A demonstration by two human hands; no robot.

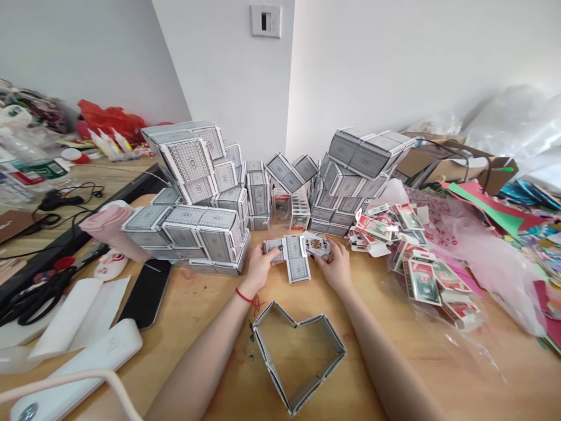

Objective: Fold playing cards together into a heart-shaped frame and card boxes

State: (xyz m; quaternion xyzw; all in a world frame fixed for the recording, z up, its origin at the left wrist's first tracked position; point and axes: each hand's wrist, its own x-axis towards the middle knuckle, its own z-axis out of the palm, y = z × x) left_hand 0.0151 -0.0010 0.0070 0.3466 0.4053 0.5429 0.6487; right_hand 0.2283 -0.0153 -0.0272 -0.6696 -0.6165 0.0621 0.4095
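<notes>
Beyond the heart-shaped frame, my left hand [258, 268] grips the left end of some joined playing cards, its thumb with dark nail polish on top. Their grey patterned backs [298, 266] face up, one card standing lengthwise across the middle. On the right, my right hand [336, 264] has its fingers closed on a face-up court card [317, 245] that meets the others. How these cards are joined is hidden. Nearer to me, between my forearms, an open heart-shaped frame [336, 332] of folded cards stands on the wooden table [193, 351].
Stacked card-built blocks [201, 228] rise at left, with more blocks [362, 153] at right. Emptied card boxes [423, 280] lie in a heap at right near plastic bags [491, 269]. At left are a black phone [144, 292], a white device [83, 368] and scissors [39, 295].
</notes>
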